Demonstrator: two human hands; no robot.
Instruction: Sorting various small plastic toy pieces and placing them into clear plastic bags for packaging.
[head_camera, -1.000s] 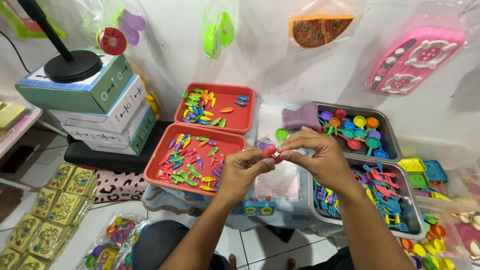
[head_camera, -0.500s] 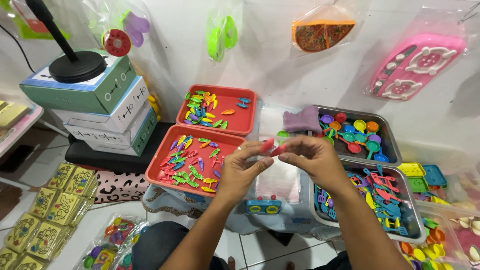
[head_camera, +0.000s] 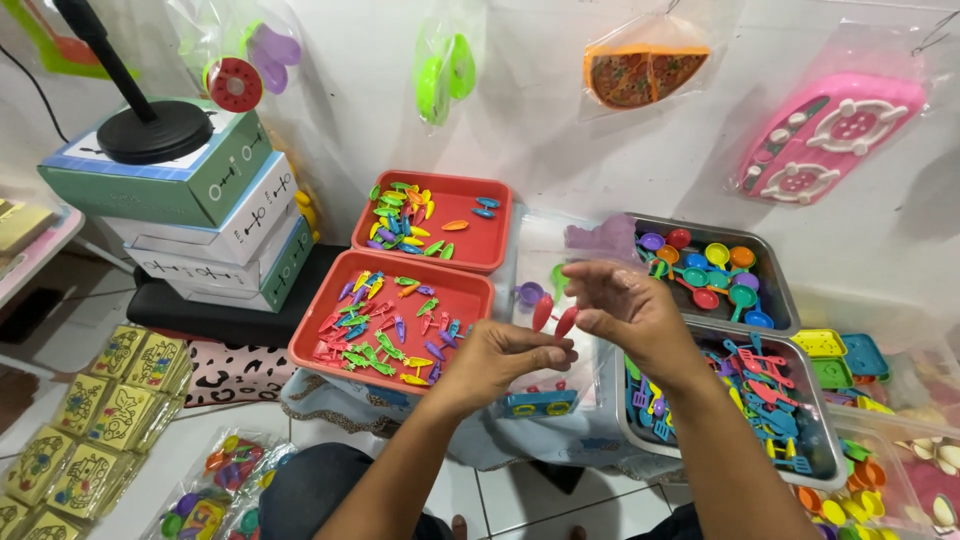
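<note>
White wall, pale tiled floor

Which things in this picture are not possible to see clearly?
Head view only:
- Red pieces between the right hand and left hand: too small to tell their kind.
- Clear bag: mostly behind the hands.
- Lower metal tray: near side covered by the right forearm.
- Bags at the bottom right: cut off by the edge.

2 small red plastic pieces, elongated, hanging side by side, pinched above clear bag
</note>
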